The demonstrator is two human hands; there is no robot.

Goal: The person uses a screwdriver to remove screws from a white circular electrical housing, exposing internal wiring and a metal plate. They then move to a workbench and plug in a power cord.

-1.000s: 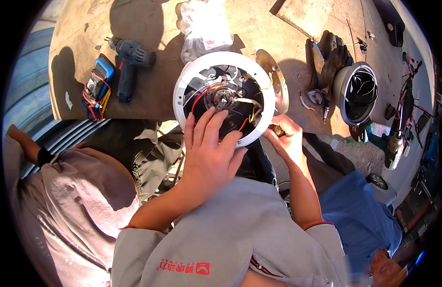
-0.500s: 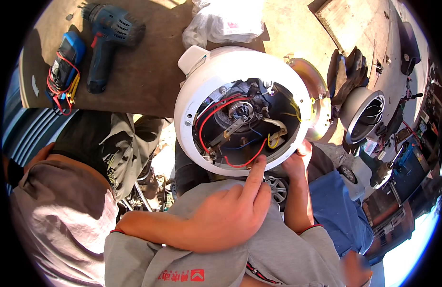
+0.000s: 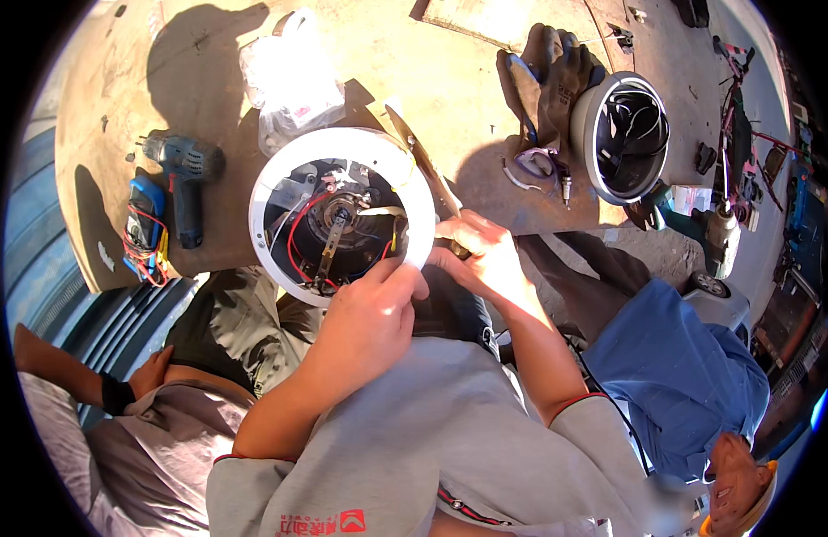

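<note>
A round white housing [image 3: 265, 215] stands on the table's near edge, its open face toward me. Inside are red wires [image 3: 293, 240], a flat metal bar [image 3: 331, 249] and a pale strip [image 3: 378, 211]. My left hand [image 3: 365, 313] is closed at the lower right rim, fingertips partly hidden; whatever they pinch cannot be made out. Right of the housing, a thin metal disc [image 3: 425, 161] is turned nearly edge-on. My right hand [image 3: 477, 255] grips its lower end between thumb and fingers.
On the table lie a cordless drill [image 3: 188, 179], a meter with coiled leads [image 3: 145, 228], a plastic bag [image 3: 293, 85], dark work gloves [image 3: 548, 85], safety glasses [image 3: 537, 166] and a second round housing [image 3: 593, 143]. People are close by: a pinkish-grey shirt [image 3: 163, 447] left, blue clothing [image 3: 674, 367] right.
The view has shifted, with the housing now further left in it. My left hand's extended finger has curled in at the rim. The disc, previously behind the housing, now shows edge-on beside it.
</note>
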